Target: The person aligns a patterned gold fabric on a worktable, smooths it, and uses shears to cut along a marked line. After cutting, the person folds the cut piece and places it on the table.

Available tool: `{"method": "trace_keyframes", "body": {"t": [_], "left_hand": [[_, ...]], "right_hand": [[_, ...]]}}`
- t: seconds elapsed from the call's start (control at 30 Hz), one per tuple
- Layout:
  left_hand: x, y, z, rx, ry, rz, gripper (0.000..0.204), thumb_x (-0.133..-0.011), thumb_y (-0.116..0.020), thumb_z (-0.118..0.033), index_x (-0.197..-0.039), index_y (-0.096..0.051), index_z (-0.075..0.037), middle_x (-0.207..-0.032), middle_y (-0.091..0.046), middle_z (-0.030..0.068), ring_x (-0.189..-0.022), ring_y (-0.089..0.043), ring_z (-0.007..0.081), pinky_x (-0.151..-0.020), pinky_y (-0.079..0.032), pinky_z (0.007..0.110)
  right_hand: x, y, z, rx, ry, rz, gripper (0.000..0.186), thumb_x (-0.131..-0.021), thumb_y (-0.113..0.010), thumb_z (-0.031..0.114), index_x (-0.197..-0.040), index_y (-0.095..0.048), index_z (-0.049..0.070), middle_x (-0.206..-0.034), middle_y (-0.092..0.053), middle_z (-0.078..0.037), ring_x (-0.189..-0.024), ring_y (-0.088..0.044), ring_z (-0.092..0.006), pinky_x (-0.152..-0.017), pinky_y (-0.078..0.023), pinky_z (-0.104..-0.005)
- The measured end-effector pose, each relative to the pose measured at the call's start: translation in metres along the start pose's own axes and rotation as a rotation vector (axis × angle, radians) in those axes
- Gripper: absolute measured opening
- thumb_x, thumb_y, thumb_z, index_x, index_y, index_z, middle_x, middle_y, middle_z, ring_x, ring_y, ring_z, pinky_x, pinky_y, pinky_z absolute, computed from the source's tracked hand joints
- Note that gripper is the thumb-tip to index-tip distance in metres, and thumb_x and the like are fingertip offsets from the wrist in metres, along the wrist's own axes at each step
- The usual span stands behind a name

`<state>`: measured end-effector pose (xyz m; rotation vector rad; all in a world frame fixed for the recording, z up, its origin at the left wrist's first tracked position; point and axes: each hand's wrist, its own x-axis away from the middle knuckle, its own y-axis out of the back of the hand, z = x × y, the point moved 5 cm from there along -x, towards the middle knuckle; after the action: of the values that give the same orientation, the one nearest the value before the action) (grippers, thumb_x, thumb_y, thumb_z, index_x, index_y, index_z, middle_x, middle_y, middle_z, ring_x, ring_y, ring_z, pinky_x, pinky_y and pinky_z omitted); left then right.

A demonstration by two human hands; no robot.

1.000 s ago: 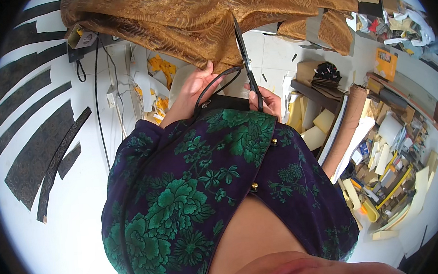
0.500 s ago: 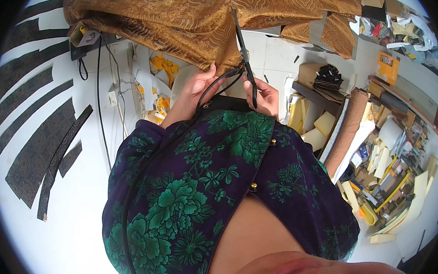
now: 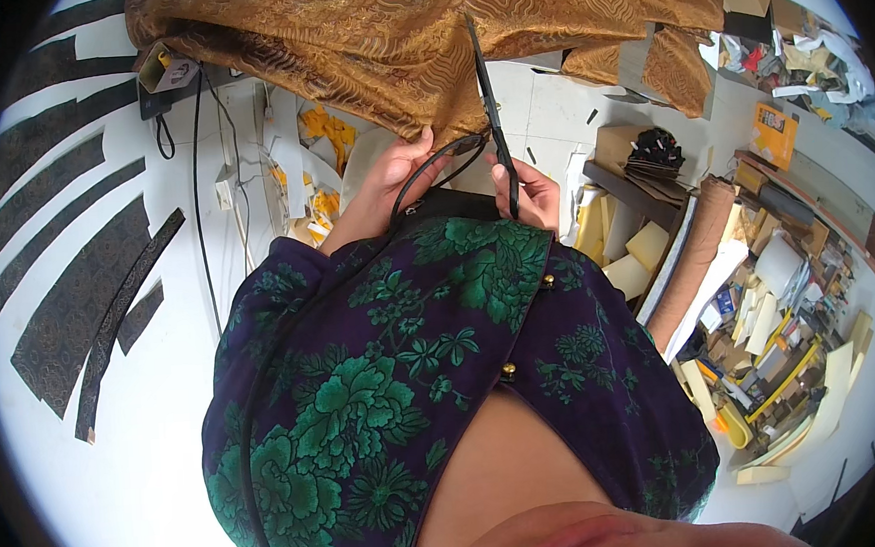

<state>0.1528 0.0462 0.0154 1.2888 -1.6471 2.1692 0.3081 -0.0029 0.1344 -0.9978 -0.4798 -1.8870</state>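
A brown-gold patterned cloth (image 3: 383, 36) hangs over the far edge of the work area. My left hand (image 3: 389, 181) pinches its lower edge between thumb and fingers. Black long-bladed scissors (image 3: 494, 110) are in my right hand (image 3: 534, 193), fingers about the handles. The blades point away from me and lie against the cloth, tips near its middle. A black cord (image 3: 417, 179) loops in front of my hands and partly covers the cloth's lower corner. Whether the blades are parted is too fine to tell.
Dark patterned fabric strips (image 3: 78, 295) lie on the white surface at left. Cables (image 3: 202, 188) hang beside it. To the right stand a brown fabric roll (image 3: 693, 268) and a heap of foam and board offcuts (image 3: 773, 353). Yellow scraps (image 3: 327, 135) lie below the cloth.
My right hand and the scissors have shifted very slightly to the right. My left hand keeps its hold on the cloth's edge.
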Motion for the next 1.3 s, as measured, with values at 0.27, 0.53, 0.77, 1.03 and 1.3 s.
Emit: {"method": "trace_keyframes", "body": {"t": [0.27, 0.53, 0.77, 1.03, 1.3], "left_hand": [[0.002, -0.005, -0.002, -0.006, -0.047, 0.023, 0.039, -0.103, -0.045, -0.013, -0.137, -0.037, 0.005, -0.133, -0.051, 0.0186, -0.123, -0.053, 0.0284, -0.108, -0.041, 0.042], [0.001, -0.005, 0.000, -0.031, -0.026, -0.001, 0.040, -0.103, -0.046, -0.014, -0.137, -0.037, 0.005, -0.132, -0.053, 0.0185, -0.123, -0.053, 0.0285, -0.108, -0.042, 0.042], [-0.001, -0.003, 0.002, -0.046, -0.029, 0.045, 0.040, -0.101, -0.050, -0.013, -0.136, -0.040, 0.002, -0.130, -0.056, 0.0148, -0.119, -0.056, 0.0258, -0.103, -0.044, 0.041], [-0.003, -0.003, 0.002, -0.066, -0.040, 0.083, 0.040, -0.099, -0.055, -0.013, -0.134, -0.044, 0.003, -0.127, -0.058, 0.0141, -0.117, -0.057, 0.0259, -0.102, -0.043, 0.042], [0.002, -0.009, -0.001, -0.055, 0.007, 0.035, 0.041, -0.093, -0.063, -0.009, -0.129, -0.047, 0.002, -0.122, -0.060, 0.0105, -0.113, -0.058, 0.0251, -0.098, -0.044, 0.047]], "right_hand": [[0.003, -0.001, 0.001, -0.010, 0.009, 0.000, 0.030, -0.086, -0.077, 0.020, -0.109, -0.070, 0.000, -0.062, -0.052, 0.010, -0.049, -0.040, 0.0001, -0.045, -0.026, -0.0185], [0.002, 0.002, -0.001, 0.029, -0.008, -0.012, 0.031, -0.087, -0.076, 0.020, -0.110, -0.070, 0.001, -0.063, -0.053, 0.009, -0.050, -0.041, 0.0001, -0.045, -0.027, -0.0185], [0.000, 0.002, 0.000, 0.073, 0.004, -0.009, 0.030, -0.088, -0.075, 0.020, -0.110, -0.069, 0.001, -0.062, -0.052, 0.009, -0.049, -0.041, -0.0002, -0.045, -0.027, -0.0185], [-0.023, -0.012, 0.010, -0.002, 0.071, 0.029, 0.026, -0.088, -0.075, 0.021, -0.103, -0.070, 0.000, -0.062, -0.053, 0.009, -0.047, -0.040, 0.0005, -0.043, -0.025, -0.0188], [-0.022, -0.015, 0.010, -0.010, 0.074, -0.023, 0.024, -0.088, -0.074, 0.018, -0.104, -0.070, 0.000, -0.061, -0.054, 0.008, -0.047, -0.038, 0.0005, -0.042, -0.023, -0.0194]]}}
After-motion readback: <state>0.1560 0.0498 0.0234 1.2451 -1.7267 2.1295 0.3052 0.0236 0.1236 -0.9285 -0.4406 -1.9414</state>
